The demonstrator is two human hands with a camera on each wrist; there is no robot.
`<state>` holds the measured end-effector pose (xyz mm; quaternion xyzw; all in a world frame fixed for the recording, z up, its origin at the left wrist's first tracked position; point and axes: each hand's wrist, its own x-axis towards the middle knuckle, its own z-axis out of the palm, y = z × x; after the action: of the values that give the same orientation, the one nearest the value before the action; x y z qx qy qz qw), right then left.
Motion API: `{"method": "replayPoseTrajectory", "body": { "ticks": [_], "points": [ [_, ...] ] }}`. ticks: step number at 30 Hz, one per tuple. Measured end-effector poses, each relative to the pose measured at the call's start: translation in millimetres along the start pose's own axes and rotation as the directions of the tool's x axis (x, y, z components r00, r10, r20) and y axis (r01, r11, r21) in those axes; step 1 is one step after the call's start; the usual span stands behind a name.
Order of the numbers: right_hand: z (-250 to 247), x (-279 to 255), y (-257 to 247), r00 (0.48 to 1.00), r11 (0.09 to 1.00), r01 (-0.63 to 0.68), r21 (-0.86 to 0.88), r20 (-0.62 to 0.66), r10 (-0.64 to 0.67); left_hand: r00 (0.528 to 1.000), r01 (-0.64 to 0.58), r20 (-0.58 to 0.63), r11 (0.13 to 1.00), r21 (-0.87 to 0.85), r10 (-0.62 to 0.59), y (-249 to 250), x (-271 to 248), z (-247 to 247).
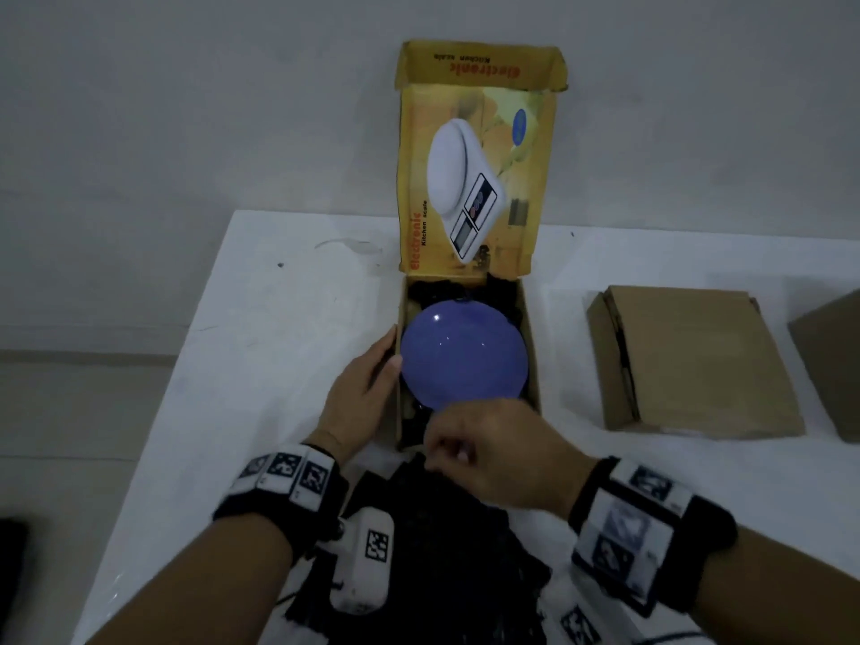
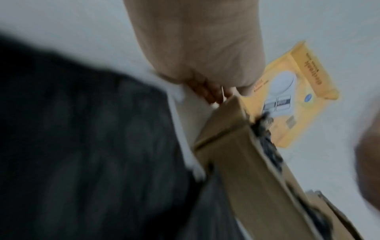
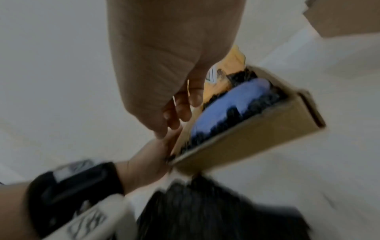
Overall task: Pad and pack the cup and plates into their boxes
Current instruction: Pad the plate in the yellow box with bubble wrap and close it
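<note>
Plate (image 1: 463,353) sits on black padding (image 1: 421,290) in yellow box (image 1: 530,365); left hand (image 1: 358,393), fingers straight, braces its 9 o'clock wall, right hand (image 1: 488,453), fingers curled on what cannot be told, should lay loose padding (image 1: 446,528) flat over it.

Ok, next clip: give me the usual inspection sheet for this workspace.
Surface: white table, some small marks.
Job's things: purple plate lies in the open yellow box, black padding under it and more in front of the box.
Clutter: closed brown box to the right, another at the frame's right edge.
Hands: left hand rests against the box's left wall; right hand is curled at the box's near edge, grip unclear.
Cables: nothing seen.
Surroundings: plain pale wall.
</note>
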<state>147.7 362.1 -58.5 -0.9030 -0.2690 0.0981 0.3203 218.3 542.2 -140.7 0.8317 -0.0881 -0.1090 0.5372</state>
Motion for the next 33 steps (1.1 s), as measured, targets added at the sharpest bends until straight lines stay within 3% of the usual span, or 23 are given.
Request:
{"method": "replayPoseTrajectory", "body": {
  "ticks": [3,5,8,13,15,18,21,25,27,29,33],
  "points": [
    [30,-26,-1,0.935,0.998,0.024,-0.051,0.355,-0.005,0.996,0.062,0.065,0.995,-0.081,-0.056,-6,2,-8],
    [44,-35,3,0.908,0.988,0.086,-0.131,0.418,-0.024,0.994,0.075,0.084,0.993,-0.089,-0.068,-10,4,-8],
    [43,-47,6,0.970,0.987,0.081,-0.137,0.239,-0.046,0.995,0.078,0.074,0.992,-0.098,-0.071,-9,5,-6],
    [17,-51,-1,0.997,0.996,-0.078,0.034,0.017,0.077,0.996,0.087,0.045,0.989,-0.120,-0.082,-10,5,-5],
    [3,-44,1,0.975,0.982,-0.164,0.093,-0.135,0.175,0.995,0.087,0.047,0.989,-0.120,-0.082,-9,4,-5],
    [-16,-27,10,0.860,0.933,-0.305,0.192,-0.364,0.356,0.996,0.081,0.034,0.985,-0.154,-0.076,-7,4,-4],
    [-29,-7,11,0.787,0.860,-0.434,0.269,-0.351,0.507,0.998,0.065,0.018,0.984,-0.165,-0.063,-6,3,-2],
    [-31,20,14,0.828,0.881,-0.444,0.160,-0.302,0.472,0.995,0.048,-0.086,0.991,-0.126,-0.060,-7,4,3],
    [-33,38,21,0.824,0.876,-0.460,0.144,-0.297,0.482,0.987,0.026,-0.159,0.996,-0.083,-0.039,-5,7,8],
    [-37,58,27,0.799,0.877,-0.460,0.137,-0.367,0.476,0.979,-0.005,-0.205,0.999,-0.045,-0.005,-3,9,12],
    [-47,92,33,0.757,0.850,-0.522,-0.068,-0.497,0.424,0.976,-0.066,-0.208,0.998,-0.021,0.060,-3,9,16]
  ]
}}
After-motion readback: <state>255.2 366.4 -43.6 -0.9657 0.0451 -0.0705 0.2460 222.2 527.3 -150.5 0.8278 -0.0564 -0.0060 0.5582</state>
